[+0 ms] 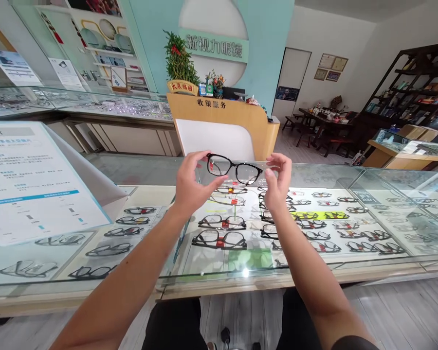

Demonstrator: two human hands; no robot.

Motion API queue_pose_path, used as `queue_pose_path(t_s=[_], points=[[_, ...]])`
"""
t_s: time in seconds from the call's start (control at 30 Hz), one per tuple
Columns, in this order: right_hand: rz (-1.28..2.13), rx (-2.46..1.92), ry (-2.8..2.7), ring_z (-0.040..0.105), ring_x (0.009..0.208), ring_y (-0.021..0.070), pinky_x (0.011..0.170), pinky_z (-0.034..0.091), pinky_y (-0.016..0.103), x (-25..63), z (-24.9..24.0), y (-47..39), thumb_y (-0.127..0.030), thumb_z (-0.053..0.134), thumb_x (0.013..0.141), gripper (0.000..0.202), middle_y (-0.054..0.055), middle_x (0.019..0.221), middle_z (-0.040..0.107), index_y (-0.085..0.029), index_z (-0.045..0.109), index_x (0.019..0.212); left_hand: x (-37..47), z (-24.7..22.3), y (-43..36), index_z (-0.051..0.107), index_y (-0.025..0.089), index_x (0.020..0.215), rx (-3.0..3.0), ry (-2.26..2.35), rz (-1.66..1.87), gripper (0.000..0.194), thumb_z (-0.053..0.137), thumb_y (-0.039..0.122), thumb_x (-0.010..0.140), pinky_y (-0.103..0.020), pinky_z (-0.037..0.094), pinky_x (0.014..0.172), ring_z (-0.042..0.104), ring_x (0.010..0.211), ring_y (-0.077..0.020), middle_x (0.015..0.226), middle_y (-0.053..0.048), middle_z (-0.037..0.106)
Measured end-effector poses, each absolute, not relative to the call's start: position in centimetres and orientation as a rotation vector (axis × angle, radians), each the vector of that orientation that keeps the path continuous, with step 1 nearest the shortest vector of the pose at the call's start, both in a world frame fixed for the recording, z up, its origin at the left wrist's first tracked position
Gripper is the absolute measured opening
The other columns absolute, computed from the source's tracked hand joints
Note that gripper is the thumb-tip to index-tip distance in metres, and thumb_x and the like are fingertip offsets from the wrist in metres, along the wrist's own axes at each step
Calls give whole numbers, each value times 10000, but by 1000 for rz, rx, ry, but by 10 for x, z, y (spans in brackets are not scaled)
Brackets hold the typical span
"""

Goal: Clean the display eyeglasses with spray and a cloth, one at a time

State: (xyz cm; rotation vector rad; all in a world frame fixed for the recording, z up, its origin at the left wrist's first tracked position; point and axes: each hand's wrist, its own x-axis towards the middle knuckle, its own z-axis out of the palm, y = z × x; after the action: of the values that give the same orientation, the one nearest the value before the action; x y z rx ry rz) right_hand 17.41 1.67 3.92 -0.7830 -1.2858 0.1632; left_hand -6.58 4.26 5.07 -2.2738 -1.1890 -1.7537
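Black-rimmed eyeglasses (pixel 233 166) with clear lenses are held up above the glass counter, tilted down toward the right. My left hand (pixel 194 182) grips their left end, fingers at the upper corner and thumb stretched below the lens. At the right end, my right hand (pixel 278 181) has its fingers curled and thumb close to the frame's corner; the temple there is mostly hidden. Under the glass beneath my hands lie rows of eyeglasses (pixel 219 239), several with red tags on them.
The glass display counter (pixel 241 278) runs across in front of me. A printed sign (pixel 40 182) stands on it at the left. Beyond is a wooden cashier desk (pixel 219 104) with a potted plant (pixel 180 61). A dark table (pixel 326 116) stands back right.
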Motion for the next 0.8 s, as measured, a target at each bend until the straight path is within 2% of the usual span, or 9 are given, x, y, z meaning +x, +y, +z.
queue_pose_path(t_s=[0.13, 0.27, 0.4, 0.57, 0.67, 0.8], points=[[-102, -772, -1372, 633, 1329, 333, 1123, 534, 536, 176, 62, 4, -521, 629, 956, 637, 169, 1501, 583, -293, 460, 1526, -57, 105, 39, 600, 266, 1443, -2169, -1096, -1834, 628, 832, 545, 929, -487, 624, 1015, 711, 1236, -304, 1349, -117, 721], [-202, -715, -1454, 594, 1443, 349, 1193, 519, 563, 177, 121, -16, -544, 685, 976, 763, 162, 1612, 538, -332, 369, 1637, -45, 158, 19, 587, 286, 1460, -2121, -1010, -1907, 642, 839, 550, 932, -502, 628, 1043, 734, 1203, -291, 1380, -104, 712], [-138, -853, -1596, 697, 1283, 326, 1146, 570, 547, 173, 165, -41, -565, 758, 985, 632, 124, 1442, 701, -338, 537, 1532, -37, 173, 4, 614, 302, 1453, -2091, -1031, -2007, 635, 846, 573, 928, -513, 643, 1006, 746, 1173, -293, 1375, -97, 726], [-88, -899, -1500, 734, 1169, 286, 1050, 615, 517, 168, 173, -49, -527, 818, 969, 524, 97, 1304, 766, -320, 637, 1414, -38, 166, 9, 652, 267, 1431, -2071, -1014, -2095, 617, 844, 573, 931, -485, 663, 937, 755, 1139, -282, 1313, -101, 759], [-30, -914, -1524, 749, 1136, 277, 987, 630, 497, 168, 172, -46, -526, 830, 961, 458, 82, 1247, 786, -315, 668, 1334, -41, 165, 9, 672, 266, 1397, -2037, -1029, -2106, 593, 859, 560, 917, -477, 674, 925, 762, 1104, -272, 1288, -95, 768], [-17, -938, -1529, 758, 1152, 283, 972, 626, 507, 172, 171, -45, -538, 839, 951, 502, 84, 1289, 788, -326, 645, 1362, -38, 165, 7, 679, 283, 1376, -2028, -1075, -2103, 588, 867, 576, 903, -492, 679, 929, 764, 1088, -275, 1257, -79, 770]])
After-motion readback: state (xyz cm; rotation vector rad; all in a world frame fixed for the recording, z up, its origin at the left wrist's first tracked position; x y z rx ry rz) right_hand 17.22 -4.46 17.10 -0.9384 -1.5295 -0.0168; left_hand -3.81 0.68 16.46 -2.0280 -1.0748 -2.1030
